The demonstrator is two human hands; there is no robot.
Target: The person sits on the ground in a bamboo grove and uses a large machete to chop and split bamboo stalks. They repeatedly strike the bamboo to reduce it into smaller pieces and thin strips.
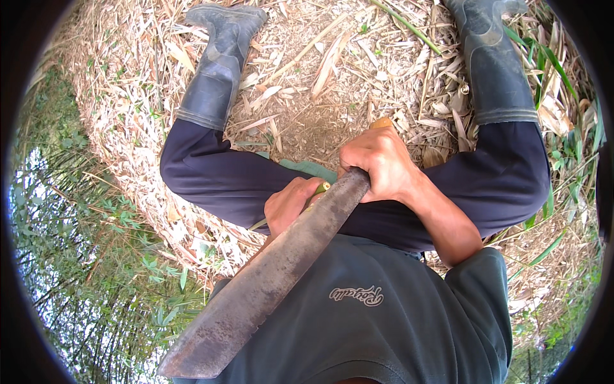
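My right hand (pixel 382 160) is closed around the handle of a machete, and the handle's orange end sticks out beyond my fist. The machete's broad, dark-stained blade (pixel 281 272) slants from that fist down to the lower left, in front of my shirt. Just left of the blade, my left hand (pixel 289 203) is closed around a thin green stalk (pixel 325 187), whose pale cut end shows near the blade. The blade hides part of my left hand and forearm. Whether the blade touches the stalk I cannot tell.
I sit with legs spread, dark rubber boots (pixel 214 89) on ground covered in dry leaves and stalk scraps (pixel 300 77). A flat grey-green piece (pixel 310 168) lies between my thighs. A long green stem (pixel 409 25) lies near the right boot. Leafy plants (pixel 96 256) grow at left.
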